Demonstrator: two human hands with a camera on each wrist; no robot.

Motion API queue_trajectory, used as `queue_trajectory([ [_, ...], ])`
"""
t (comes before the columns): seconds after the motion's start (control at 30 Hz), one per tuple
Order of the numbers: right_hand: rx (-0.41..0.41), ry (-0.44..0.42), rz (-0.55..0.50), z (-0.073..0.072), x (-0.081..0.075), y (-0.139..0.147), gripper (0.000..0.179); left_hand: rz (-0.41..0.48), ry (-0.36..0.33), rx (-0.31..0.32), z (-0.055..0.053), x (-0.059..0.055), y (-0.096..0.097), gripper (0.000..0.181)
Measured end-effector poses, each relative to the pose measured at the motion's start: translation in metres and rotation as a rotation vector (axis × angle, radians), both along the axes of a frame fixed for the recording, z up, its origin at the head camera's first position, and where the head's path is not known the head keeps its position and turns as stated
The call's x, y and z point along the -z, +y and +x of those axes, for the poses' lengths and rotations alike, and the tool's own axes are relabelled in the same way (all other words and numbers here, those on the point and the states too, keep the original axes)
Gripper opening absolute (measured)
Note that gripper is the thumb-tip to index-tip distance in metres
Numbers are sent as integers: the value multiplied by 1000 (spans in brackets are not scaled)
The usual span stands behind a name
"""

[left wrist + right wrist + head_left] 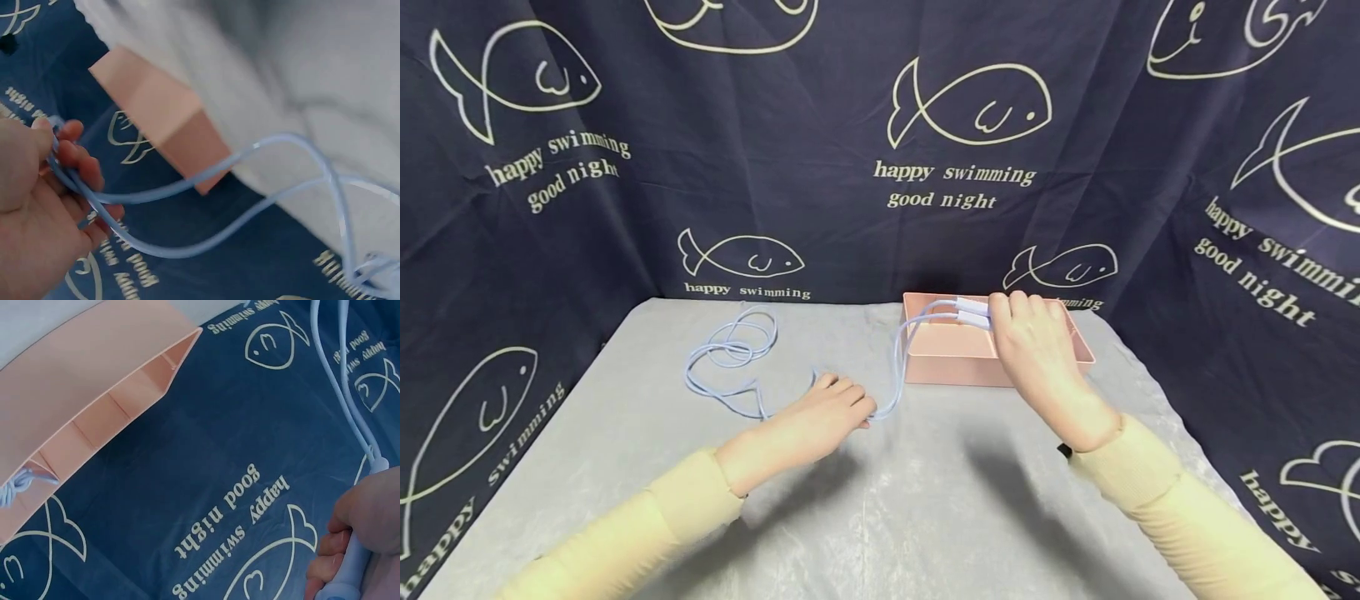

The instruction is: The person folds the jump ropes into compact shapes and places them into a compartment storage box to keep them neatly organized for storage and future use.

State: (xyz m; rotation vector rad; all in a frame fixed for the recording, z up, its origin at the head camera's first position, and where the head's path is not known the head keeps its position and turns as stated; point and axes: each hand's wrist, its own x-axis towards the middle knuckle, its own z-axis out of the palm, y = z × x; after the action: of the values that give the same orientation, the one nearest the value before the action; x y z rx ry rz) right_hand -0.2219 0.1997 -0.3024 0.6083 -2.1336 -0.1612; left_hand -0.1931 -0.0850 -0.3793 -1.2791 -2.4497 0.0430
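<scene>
A big dark blue curtain fills the top and both sides of the frame. Pale fish are drawn on it, with the words "happy swimming good night." A gray counter with whitish patches spreads across the bottom middle.

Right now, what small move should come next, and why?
Probably the left hand should draw the blue cord it holds toward the handles: loops of it lie loose on the table, while the right hand grips both handles.
</scene>
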Motion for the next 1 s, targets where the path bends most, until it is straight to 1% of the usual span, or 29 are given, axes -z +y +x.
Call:
queue_trajectory([
  [0.1, 2, 10, 40, -2, 4, -1, 9, -21, 42, 81, 4, -18, 5, 11],
  [0.2, -10, 20, 74, -2, 9, -5, 17, -24, 71, 138, 7, -38, 13, 11],
  [0.27, -26, 28, 95, -2, 12, -9, 19, -11, 93, 149, 5, -48, 18, 11],
  [0.37, -53, 36, 133, 1, 15, -16, 19, 35, 101, 138, 1, -60, 24, 10],
  [0.47, -74, 29, 169, 4, 17, -22, 20, 86, 91, 121, -4, -66, 28, 8],
  [0.6, -101, 0, 200, 9, 20, -27, 23, 198, 57, 121, -10, -72, 30, 8],
  [0.73, -151, -30, 195, 12, 24, -30, 24, 293, 62, 103, -16, -77, 34, 8],
  [0.87, -226, -45, 158, 14, 25, -31, 23, 336, 53, 55, -20, -80, 36, 12],
  [0.93, -266, -44, 144, 15, 25, -32, 25, 351, 31, 35, -22, -80, 36, 13],
  [1.0, -295, -42, 147, 16, 25, -32, 31, 363, 8, 18, -23, -79, 35, 13],
])
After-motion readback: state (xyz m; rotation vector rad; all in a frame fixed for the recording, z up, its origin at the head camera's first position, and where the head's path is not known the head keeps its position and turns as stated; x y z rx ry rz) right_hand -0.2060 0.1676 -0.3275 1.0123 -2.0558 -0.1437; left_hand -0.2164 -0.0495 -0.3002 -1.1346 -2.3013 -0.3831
